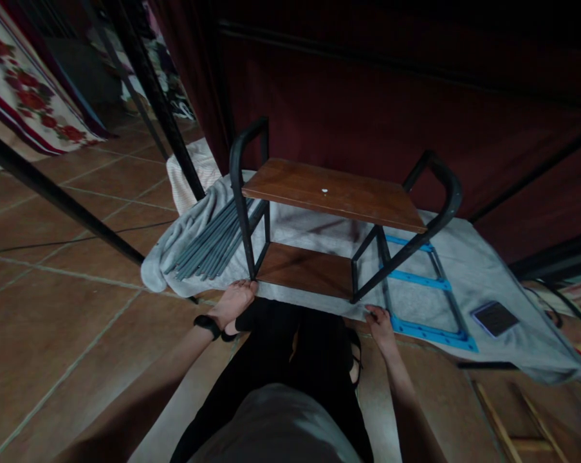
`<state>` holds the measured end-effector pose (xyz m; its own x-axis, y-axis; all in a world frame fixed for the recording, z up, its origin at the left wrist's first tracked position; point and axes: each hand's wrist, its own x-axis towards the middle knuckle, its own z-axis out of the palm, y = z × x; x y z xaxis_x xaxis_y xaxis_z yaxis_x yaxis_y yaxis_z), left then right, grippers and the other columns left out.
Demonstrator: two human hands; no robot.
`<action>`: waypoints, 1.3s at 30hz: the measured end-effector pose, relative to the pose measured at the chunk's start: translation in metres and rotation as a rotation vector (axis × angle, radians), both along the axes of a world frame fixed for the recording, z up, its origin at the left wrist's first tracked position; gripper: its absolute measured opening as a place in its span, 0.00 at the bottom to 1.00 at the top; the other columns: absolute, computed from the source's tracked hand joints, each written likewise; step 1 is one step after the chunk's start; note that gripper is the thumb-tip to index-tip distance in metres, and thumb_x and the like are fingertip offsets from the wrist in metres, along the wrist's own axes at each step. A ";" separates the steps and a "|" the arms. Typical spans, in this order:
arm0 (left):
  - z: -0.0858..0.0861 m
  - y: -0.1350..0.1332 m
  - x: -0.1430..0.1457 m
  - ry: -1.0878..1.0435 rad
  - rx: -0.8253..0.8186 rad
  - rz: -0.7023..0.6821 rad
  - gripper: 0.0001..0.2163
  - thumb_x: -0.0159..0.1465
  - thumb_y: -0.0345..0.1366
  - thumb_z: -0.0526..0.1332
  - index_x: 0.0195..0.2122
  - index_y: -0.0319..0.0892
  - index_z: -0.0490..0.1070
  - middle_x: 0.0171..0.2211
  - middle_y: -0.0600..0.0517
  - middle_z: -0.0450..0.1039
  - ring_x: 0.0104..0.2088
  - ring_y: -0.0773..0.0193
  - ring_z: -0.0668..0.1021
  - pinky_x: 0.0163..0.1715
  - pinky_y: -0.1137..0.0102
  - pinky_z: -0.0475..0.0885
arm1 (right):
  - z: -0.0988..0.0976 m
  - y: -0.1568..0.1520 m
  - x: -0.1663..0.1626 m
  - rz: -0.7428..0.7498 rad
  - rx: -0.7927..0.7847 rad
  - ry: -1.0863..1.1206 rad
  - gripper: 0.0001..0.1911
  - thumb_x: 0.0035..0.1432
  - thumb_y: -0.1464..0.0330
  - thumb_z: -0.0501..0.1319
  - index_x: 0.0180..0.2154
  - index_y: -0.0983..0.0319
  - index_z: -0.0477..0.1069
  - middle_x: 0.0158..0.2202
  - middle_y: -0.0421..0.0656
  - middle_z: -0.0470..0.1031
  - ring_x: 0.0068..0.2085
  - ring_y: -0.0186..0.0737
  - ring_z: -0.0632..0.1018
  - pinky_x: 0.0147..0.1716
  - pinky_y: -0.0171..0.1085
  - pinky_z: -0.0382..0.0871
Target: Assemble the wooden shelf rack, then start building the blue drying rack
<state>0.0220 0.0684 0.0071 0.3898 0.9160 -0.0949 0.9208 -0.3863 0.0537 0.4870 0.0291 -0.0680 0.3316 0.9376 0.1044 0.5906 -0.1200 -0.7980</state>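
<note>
A small two-tier rack stands on a grey cloth (314, 310), with black metal tube sides (391, 267), a brown wooden upper shelf (338, 193) and a lower shelf (304, 269). My left hand (239, 299) is closed at the cloth's front edge, right beside the rack's left front foot. Farther right, my right hand (381, 326) has its fingers curled on the same edge, between the rack's right foot and a blue-and-dark frame (435, 326). The undersides of my fingers are hidden.
A bundle of grey rods (210, 247) lies left of the rack on bunched cloth. At the right lies a phone (494, 318). Black metal poles (155, 96) flank the surface, and a dark red curtain (348, 109) hangs behind. A wooden frame (522, 424) is low right.
</note>
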 end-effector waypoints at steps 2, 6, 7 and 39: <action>-0.001 0.002 -0.003 -0.003 -0.003 0.003 0.08 0.68 0.26 0.53 0.43 0.36 0.71 0.40 0.38 0.78 0.44 0.49 0.81 0.47 0.59 0.72 | -0.001 0.001 0.000 0.005 0.007 -0.004 0.20 0.50 0.58 0.57 0.38 0.62 0.79 0.43 0.54 0.76 0.44 0.51 0.76 0.49 0.50 0.73; -0.002 0.003 -0.006 -0.041 -0.028 0.065 0.07 0.70 0.30 0.52 0.42 0.39 0.70 0.40 0.39 0.79 0.44 0.51 0.81 0.46 0.61 0.72 | -0.004 0.001 -0.001 -0.001 0.019 -0.002 0.19 0.51 0.59 0.57 0.39 0.62 0.79 0.44 0.53 0.76 0.44 0.50 0.76 0.51 0.51 0.72; -0.002 0.003 -0.006 -0.052 -0.038 0.090 0.07 0.71 0.31 0.52 0.42 0.39 0.70 0.40 0.40 0.79 0.44 0.51 0.82 0.46 0.62 0.72 | -0.004 0.001 -0.001 -0.007 0.020 0.000 0.19 0.51 0.59 0.57 0.39 0.61 0.79 0.44 0.53 0.76 0.44 0.50 0.76 0.51 0.51 0.72; -0.014 -0.009 -0.004 -0.114 -0.162 0.319 0.11 0.74 0.34 0.49 0.49 0.41 0.69 0.46 0.43 0.82 0.47 0.55 0.83 0.45 0.66 0.71 | 0.008 -0.003 -0.008 -0.028 0.053 0.082 0.12 0.52 0.63 0.60 0.36 0.59 0.79 0.41 0.49 0.76 0.44 0.49 0.78 0.48 0.49 0.76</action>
